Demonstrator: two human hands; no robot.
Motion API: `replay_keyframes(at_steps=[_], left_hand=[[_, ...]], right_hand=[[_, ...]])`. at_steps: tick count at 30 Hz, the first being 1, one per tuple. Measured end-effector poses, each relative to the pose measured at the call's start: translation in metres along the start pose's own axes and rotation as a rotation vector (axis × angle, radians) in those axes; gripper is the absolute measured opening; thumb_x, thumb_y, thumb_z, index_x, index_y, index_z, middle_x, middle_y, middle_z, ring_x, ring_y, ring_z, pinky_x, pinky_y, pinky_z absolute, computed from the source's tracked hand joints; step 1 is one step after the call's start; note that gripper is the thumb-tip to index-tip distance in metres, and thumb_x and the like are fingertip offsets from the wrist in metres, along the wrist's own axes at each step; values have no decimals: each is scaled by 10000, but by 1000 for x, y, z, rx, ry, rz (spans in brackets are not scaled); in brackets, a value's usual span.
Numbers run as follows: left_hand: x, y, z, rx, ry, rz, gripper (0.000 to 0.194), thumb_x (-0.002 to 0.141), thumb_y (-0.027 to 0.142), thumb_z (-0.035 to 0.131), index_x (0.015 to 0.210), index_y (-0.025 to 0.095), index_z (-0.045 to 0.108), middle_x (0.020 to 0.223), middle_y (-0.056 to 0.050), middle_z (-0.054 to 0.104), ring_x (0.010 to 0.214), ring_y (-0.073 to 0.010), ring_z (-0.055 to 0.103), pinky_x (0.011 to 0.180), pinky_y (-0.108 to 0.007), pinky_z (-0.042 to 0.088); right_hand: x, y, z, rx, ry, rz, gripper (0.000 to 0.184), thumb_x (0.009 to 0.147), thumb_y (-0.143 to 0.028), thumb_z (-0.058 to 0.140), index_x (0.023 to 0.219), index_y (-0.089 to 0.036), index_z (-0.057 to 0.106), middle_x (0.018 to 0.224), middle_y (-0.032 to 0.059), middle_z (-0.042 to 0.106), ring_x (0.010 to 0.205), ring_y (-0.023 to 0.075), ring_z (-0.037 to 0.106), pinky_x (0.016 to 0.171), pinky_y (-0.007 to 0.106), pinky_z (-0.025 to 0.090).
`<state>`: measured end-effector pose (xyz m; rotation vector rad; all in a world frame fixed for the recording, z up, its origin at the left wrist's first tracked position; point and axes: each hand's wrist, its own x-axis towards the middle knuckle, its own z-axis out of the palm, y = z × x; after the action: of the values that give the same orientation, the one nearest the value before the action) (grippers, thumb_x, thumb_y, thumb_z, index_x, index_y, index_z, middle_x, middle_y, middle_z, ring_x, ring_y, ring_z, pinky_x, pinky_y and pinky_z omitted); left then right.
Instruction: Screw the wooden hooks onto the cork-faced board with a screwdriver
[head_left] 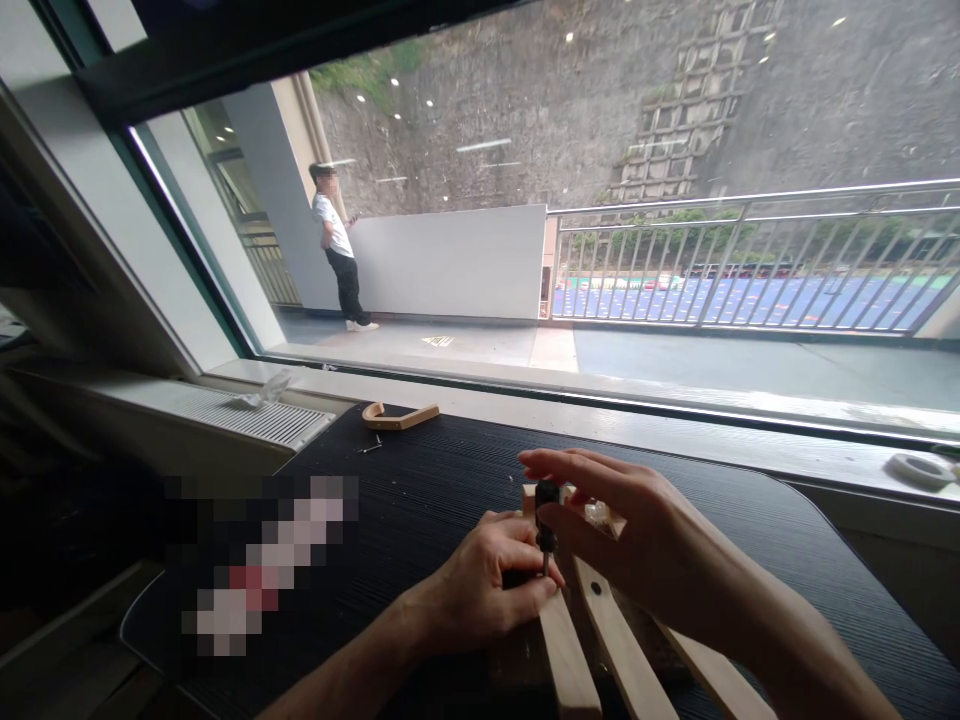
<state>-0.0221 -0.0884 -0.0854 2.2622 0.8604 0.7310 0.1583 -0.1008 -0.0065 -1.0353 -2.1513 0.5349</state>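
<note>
A short screwdriver [547, 497] with a dark handle stands upright, its metal shaft pointing down at a pale wooden bar [568, 655]. My right hand [626, 500] is at the handle, thumb against its side and fingers stretched out above. Around the bar's far end, by the screwdriver's tip, my left hand [495, 570] is closed. Its fingers hide the tip and any screw there. Beside this bar lies a second wooden bar [619, 635] with a dark round hole. A third bar [712, 670] is partly under my right forearm.
On the black table [420, 480], a curved wooden piece [401, 416] lies near the window, with small metal screws [371, 445] beside it. A roll of tape [921, 470] rests on the right sill. Crumpled plastic [266, 390] sits on the left vent. Outside stands a person [337, 250].
</note>
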Motion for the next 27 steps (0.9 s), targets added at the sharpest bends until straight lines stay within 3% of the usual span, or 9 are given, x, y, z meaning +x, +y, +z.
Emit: replay_keyframes(at_steps=[6,15,21,24,27], left_hand=[[0,-1,0,12,-1,6,120,839,185,577,808,186,693,927,-4,663,949,-157,565,888,-285,351],[0,-1,1,14,4,-2,108,834,186,590,793,183,690,895,-4,668,917,-153,576,877,-296,346],[0,0,1,1,8,4,123,833,180,577,792,184,692,920,-14,673,944,-166,574,905,-295,360],[-1,0,0,7,2,-5,132,833,187,572,788,182,696,922,-21,673,944,-172,574,910,-300,368],[-1,1,0,6,4,-12,125,826,178,577,789,184,696,899,-14,668,935,-167,572,904,-296,366]], right_hand=[[0,3,-2,65,-46,-28,261,894,-213,514,1113,-268,645,1010,-9,695,855,111,636,705,172,471],[4,11,2,-58,50,16,205,862,-268,577,1051,-253,654,891,-14,696,709,104,614,620,185,455],[-1,0,-2,-49,-1,-16,331,910,-249,501,1231,-305,563,1000,-7,679,725,93,616,632,187,459],[-1,-2,-5,-23,-29,-49,266,926,-260,478,1143,-276,631,987,8,685,816,114,628,697,191,468],[2,0,-5,-33,-8,-35,242,900,-243,517,1094,-247,663,935,16,701,779,123,638,663,190,474]])
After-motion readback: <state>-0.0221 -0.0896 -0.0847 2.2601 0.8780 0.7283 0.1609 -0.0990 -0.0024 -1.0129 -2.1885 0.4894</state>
